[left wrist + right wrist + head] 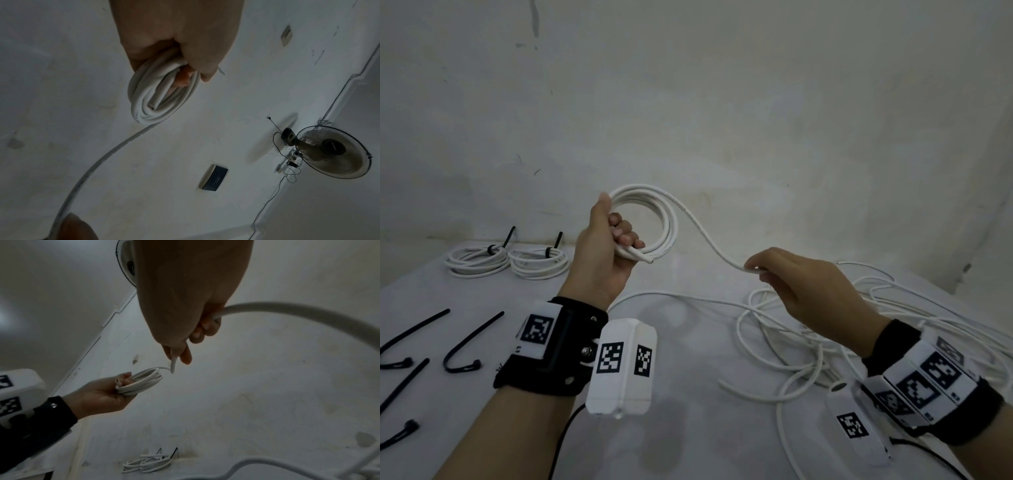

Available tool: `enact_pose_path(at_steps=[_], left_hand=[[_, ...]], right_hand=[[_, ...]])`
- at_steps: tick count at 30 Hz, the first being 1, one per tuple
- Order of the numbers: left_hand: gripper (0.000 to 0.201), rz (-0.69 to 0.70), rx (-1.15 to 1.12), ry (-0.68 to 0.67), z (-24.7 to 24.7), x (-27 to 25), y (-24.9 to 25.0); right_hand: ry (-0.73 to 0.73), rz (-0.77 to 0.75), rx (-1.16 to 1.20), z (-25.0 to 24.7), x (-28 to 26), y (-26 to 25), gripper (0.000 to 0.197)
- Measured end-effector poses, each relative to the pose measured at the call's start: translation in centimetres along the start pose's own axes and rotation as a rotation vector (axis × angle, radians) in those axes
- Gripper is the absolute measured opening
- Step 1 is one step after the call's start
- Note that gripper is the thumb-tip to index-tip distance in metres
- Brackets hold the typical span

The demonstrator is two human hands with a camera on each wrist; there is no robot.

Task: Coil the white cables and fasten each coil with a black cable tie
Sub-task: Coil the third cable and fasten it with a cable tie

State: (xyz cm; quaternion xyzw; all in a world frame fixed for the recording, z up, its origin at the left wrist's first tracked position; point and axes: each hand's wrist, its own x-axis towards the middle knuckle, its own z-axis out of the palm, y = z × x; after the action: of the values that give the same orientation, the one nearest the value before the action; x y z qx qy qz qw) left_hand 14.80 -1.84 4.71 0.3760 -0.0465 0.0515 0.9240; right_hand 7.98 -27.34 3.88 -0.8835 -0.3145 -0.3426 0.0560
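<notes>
White worktop (688, 428), pale wall behind. Left hand (599, 250) fingers grip raised cable coil (654, 219); right hand (808, 291) pinches its trailing length. Risk: loose cables (808, 342) snagging, loops springing free.

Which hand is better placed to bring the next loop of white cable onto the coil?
The right hand: it pinches the free white round cable, while the left hand grips the coil.

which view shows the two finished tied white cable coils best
The head view: both finished white cable coils lie side by side at the white table's far left, each black cable tie plainly visible. The right wrist view shows them small and dim near its bottom edge. The left wrist view misses them.
</notes>
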Motion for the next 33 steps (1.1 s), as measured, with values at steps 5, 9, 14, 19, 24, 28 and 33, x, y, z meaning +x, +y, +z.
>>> enact_pose_path(at_steps=[5,9,14,19,24,28,33], left_hand=[[0.04,0.029,0.1,-0.044,0.5,-0.3,-0.4],[0.038,0.04,0.195,-0.12,1.8,-1.5,-1.7],[0.037,0.067,0.364,-0.221,3.2,-3.4,-3.5],[0.037,0.17,0.471,-0.222,3.3,-4.3,-4.3],[0.051,0.168,0.556,-0.348,2.8,-4.2,-4.5],[0.042,0.062,0.508,-0.46,3.2,-4.6,-4.7],[0.04,-0.08,0.35,-0.484,3.5,-4.7,-4.8]], right_hand=[[-0.015,-0.133,0.035,-0.8,0.8,-2.5,0.022],[-0.041,-0.22,0.093,-1.3,2.1,-4.6,0.025],[-0.009,-0.225,0.255,-1.2,3.9,-5.1,0.012],[-0.045,-0.139,0.378,-0.9,4.6,-4.9,0.004],[0.037,-0.053,0.475,-0.9,5.1,-4.3,0.009],[0.074,0.031,0.535,-1.2,5.6,-3.8,0.018],[0.122,0.091,0.542,-1.5,6.2,-2.7,0.014]])
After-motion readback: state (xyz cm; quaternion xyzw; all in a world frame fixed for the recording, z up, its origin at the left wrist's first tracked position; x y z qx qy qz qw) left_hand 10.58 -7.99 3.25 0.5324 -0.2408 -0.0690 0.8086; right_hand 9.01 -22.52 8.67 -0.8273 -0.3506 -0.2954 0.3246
